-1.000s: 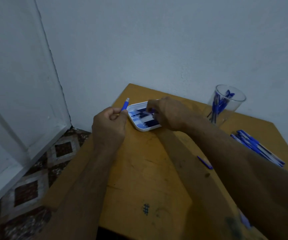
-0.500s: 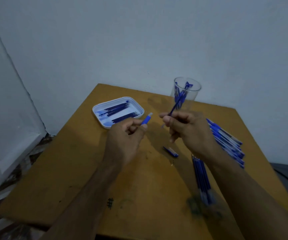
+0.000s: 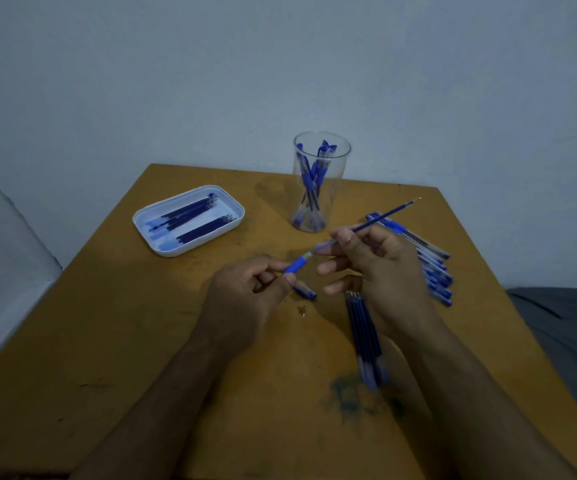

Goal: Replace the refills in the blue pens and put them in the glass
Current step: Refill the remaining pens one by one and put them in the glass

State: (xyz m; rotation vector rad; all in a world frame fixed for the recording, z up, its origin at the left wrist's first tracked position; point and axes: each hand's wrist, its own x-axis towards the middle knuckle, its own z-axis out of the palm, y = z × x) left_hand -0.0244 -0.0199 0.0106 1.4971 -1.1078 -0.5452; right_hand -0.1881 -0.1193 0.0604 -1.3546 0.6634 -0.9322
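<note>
My left hand (image 3: 245, 292): fingers grasping a blue pen barrel (image 3: 297, 265) at mid-table. My right hand (image 3: 380, 268): fingers pinching a refill (image 3: 384, 216), tip toward the far right corner. Glass (image 3: 318, 188) with pens: far edge. White tray (image 3: 162, 244) of refills: far left. Pens (image 3: 432, 265): right edge. Loose refills (image 3: 363, 337): near my right wrist.

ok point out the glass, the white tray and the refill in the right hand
glass (image 3: 321, 202), head view, on its clear side wall
white tray (image 3: 148, 233), head view, on its near left rim
refill (image 3: 389, 214), head view, on the thin blue shaft beyond the fingers
</note>
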